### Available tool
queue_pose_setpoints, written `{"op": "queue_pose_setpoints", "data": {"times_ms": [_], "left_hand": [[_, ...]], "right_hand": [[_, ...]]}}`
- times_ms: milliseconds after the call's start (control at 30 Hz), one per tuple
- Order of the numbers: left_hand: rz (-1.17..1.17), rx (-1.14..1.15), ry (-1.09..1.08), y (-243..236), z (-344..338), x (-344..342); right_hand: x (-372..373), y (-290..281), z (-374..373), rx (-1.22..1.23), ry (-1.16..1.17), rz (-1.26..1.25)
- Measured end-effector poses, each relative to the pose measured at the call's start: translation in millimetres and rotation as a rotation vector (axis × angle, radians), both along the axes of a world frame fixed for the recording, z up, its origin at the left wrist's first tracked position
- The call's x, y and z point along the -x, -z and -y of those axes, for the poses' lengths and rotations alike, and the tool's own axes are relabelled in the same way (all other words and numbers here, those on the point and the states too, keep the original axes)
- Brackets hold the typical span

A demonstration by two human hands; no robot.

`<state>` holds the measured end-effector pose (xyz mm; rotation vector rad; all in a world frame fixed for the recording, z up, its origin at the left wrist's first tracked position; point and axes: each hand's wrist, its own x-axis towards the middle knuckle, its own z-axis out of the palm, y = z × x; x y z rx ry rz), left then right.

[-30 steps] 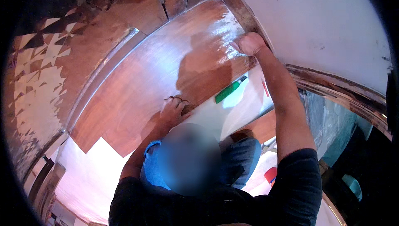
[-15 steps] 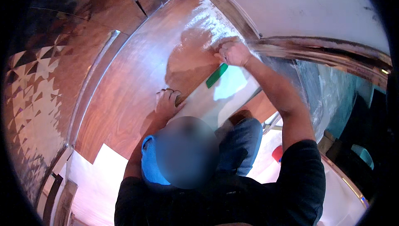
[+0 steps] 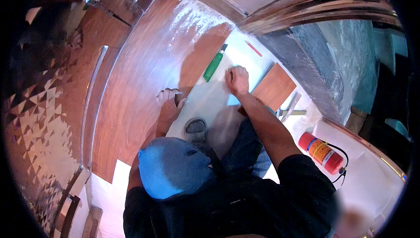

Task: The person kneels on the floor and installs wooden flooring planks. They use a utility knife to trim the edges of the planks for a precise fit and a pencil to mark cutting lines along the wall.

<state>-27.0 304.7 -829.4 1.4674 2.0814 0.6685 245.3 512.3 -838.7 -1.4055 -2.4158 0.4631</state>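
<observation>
My left hand [image 3: 168, 99] rests at the edge of the wood-look flooring [image 3: 127, 106], its fingers bent round a dark gap; what they hold, if anything, is hidden. My right hand [image 3: 237, 80] is closed over the bare pale floor [image 3: 197, 102]; anything in its fingers is too small to make out. Between the hands, nearer the right, a green-handled utility knife [image 3: 214, 66] lies along the flooring's edge, blade end pointing away. A red pencil [image 3: 253, 49] lies on the pale floor beyond my right hand.
A cut piece of wood-look plank [image 3: 274, 87] lies right of my right hand, with a metal tool [image 3: 292, 112] beside it. A red fire extinguisher [image 3: 321, 152] lies at the right. White dust [image 3: 192, 17] covers the far flooring. A shoe [image 3: 195, 128] stands near my left hand.
The view has shifted, bringing the fire extinguisher into sight. My right hand has drawn back from the flooring's far edge, so the whole knife and the pencil now show. My left hand stays at the edge.
</observation>
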Motion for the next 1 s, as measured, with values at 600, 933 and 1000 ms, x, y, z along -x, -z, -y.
{"op": "queue_pose_setpoints", "data": {"times_ms": [600, 933, 1000], "left_hand": [[0.391, 0.022, 0.425, -45.3, -412.9, 11.0], [0.501, -0.103, 0.242, -41.5, -405.0, -11.0], [0.367, -0.002, 0.231, -56.1, -406.9, -13.9]], "right_hand": [[5.8, 0.1, -1.6, -0.109, 0.056, -0.052], [2.3, -3.2, -3.7, -0.030, 0.022, -0.023], [3.3, -2.7, -3.5, 0.012, 0.058, -0.002]]}}
